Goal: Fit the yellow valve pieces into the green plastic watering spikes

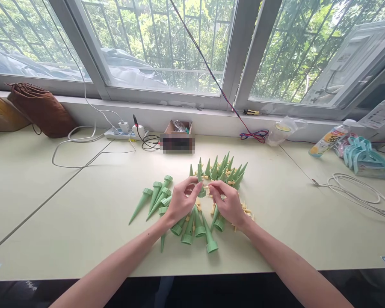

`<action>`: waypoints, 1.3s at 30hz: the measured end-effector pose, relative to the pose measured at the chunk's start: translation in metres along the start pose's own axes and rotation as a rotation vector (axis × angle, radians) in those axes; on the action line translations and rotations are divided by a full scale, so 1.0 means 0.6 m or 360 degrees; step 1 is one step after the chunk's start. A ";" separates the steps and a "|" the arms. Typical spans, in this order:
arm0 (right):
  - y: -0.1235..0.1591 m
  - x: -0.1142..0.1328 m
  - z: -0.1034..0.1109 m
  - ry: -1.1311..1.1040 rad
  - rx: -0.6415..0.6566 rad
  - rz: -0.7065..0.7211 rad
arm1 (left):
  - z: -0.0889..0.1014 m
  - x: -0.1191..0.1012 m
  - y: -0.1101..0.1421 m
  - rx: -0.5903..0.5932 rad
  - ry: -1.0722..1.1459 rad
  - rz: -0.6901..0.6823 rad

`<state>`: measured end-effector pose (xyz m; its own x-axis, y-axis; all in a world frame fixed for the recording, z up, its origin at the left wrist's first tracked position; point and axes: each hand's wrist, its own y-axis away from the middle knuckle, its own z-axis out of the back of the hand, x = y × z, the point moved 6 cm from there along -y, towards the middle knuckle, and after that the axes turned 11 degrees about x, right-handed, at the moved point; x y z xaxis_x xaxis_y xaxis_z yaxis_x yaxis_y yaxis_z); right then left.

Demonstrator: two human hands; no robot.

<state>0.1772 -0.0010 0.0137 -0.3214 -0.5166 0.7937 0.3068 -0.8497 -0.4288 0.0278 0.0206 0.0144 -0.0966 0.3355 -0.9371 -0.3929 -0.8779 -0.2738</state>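
Note:
My left hand [181, 201] is closed on a green plastic cone spike [200, 179], held point-up over the pale green table [83, 214]. My right hand [227, 202] pinches a small cream-coloured piece [208, 187] right against the side of that spike. Beneath and around both hands lie several more green spikes [192, 226] on their sides. A separate group of green spikes [154, 199] lies to the left. A cluster of upright-pointing spikes [226, 169] stands just behind the hands. Small cream parts [245, 209] are scattered by my right wrist.
A power strip [123, 133] with white cables sits at the back left near a brown bag [40, 109]. A small cardboard box [179, 127], red and blue wires [255, 136], a bottle [329, 141], teal items [367, 158] and a coiled white cable [356, 190] lie along the back and right.

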 end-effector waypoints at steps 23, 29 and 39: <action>0.001 -0.003 -0.001 0.0020 -0.0011 -0.0034 | -0.004 0.010 -0.002 0.0074 0.0331 0.0172; 0.001 -0.005 -0.003 0.0021 -0.0004 -0.0036 | -0.004 0.010 -0.003 0.0068 0.0324 0.0165; 0.002 0.001 0.000 0.0059 -0.0005 -0.0029 | -0.003 0.010 -0.003 0.0020 0.0363 0.0148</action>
<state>0.1774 -0.0023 0.0137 -0.3601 -0.5043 0.7848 0.2978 -0.8594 -0.4156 0.0293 0.0237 0.0089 0.0757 0.1665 -0.9831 -0.4034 -0.8965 -0.1829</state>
